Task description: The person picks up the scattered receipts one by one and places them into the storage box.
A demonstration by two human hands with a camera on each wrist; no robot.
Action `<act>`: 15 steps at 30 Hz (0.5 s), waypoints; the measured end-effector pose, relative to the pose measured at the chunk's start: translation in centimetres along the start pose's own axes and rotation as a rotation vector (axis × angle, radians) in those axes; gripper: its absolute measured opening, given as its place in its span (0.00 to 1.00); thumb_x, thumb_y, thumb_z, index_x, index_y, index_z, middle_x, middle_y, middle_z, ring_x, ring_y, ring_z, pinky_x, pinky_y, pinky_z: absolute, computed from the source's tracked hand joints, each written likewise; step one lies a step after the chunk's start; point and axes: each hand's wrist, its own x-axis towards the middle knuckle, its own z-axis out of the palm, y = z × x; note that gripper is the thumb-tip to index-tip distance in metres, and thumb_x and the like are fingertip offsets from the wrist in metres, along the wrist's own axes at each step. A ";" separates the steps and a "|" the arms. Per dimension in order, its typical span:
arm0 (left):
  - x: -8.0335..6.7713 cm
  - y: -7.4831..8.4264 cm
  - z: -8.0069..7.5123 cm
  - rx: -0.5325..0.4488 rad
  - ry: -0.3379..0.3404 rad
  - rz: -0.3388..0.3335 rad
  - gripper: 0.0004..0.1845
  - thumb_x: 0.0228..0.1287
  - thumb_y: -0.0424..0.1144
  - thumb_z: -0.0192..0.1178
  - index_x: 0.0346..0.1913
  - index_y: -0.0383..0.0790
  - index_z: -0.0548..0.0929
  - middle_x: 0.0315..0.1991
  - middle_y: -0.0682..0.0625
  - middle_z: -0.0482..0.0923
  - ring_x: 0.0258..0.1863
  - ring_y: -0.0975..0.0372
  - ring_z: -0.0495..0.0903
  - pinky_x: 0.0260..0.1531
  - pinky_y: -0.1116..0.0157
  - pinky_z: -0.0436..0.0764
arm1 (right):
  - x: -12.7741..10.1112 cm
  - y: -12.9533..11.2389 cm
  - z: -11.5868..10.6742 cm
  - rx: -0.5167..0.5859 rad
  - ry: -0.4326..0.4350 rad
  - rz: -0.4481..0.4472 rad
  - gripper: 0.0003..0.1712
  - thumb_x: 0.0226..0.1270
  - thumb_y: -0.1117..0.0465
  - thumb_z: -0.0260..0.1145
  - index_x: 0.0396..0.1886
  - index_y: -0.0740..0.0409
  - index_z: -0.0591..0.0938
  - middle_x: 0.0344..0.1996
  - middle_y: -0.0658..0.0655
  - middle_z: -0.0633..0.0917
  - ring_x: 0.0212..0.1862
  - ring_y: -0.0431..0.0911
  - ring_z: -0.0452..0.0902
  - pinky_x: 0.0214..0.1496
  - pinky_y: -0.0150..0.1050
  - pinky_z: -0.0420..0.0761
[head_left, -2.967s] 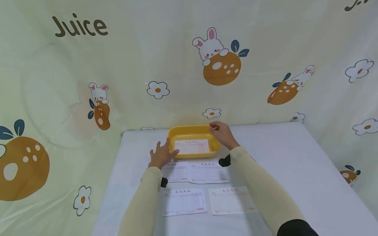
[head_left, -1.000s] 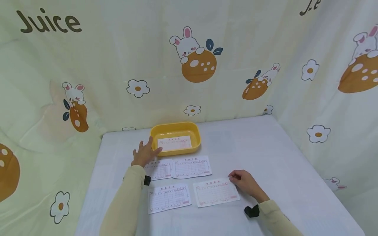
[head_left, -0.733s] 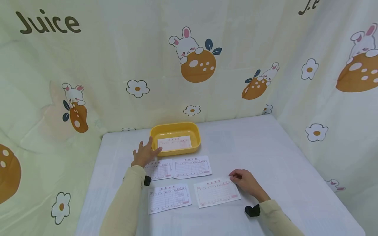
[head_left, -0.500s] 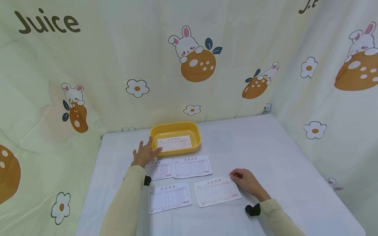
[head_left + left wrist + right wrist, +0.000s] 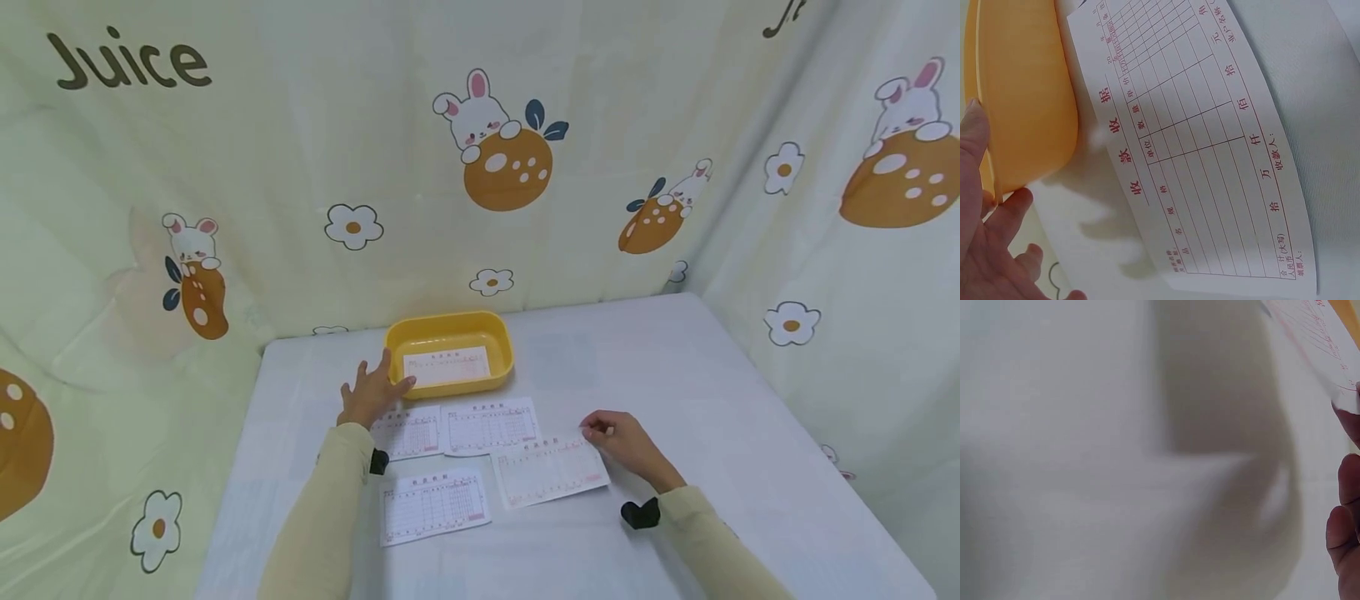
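Note:
My left hand (image 5: 371, 393), fingers spread, rests on the near left corner of the yellow tray (image 5: 450, 388). The left wrist view shows its fingertips at the tray's rim (image 5: 988, 147). A receipt slip (image 5: 446, 367) lies inside the tray. My right hand (image 5: 628, 446) pinches the upper right corner of another white receipt slip (image 5: 551, 473), which hangs slightly tilted above the table, its far edge overlapping the slip behind. In the right wrist view that slip's corner (image 5: 1346, 394) sits at the fingertips, with the other fingers (image 5: 1341, 534) curled below it.
Three more receipt slips lie on the white-covered table (image 5: 637, 358): a left one (image 5: 408, 433) partly under my left wrist, a middle one (image 5: 491, 427) before the tray, and a nearer one (image 5: 435, 508). A printed curtain (image 5: 405, 150) hangs behind the table.
My right hand has come from the tray's right rim down to the near right slip, taken its corner and raised it slightly toward the tray. My left hand stays at the tray.

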 end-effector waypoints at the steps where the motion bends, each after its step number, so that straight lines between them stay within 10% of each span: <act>1: 0.0 0.0 0.0 0.000 0.001 -0.001 0.50 0.80 0.60 0.58 0.89 0.46 0.42 0.84 0.38 0.56 0.86 0.42 0.33 0.77 0.33 0.31 | 0.5 -0.3 -0.3 -0.004 0.001 -0.015 0.06 0.78 0.68 0.67 0.47 0.64 0.88 0.38 0.52 0.87 0.39 0.47 0.75 0.39 0.39 0.76; 15: 0.1 -0.1 0.3 0.015 0.032 0.007 0.48 0.80 0.59 0.59 0.88 0.45 0.46 0.81 0.36 0.63 0.85 0.39 0.35 0.75 0.30 0.27 | 9.5 -7.5 -4.1 -0.008 0.005 -0.119 0.11 0.81 0.66 0.65 0.53 0.69 0.87 0.43 0.59 0.87 0.46 0.54 0.78 0.49 0.47 0.79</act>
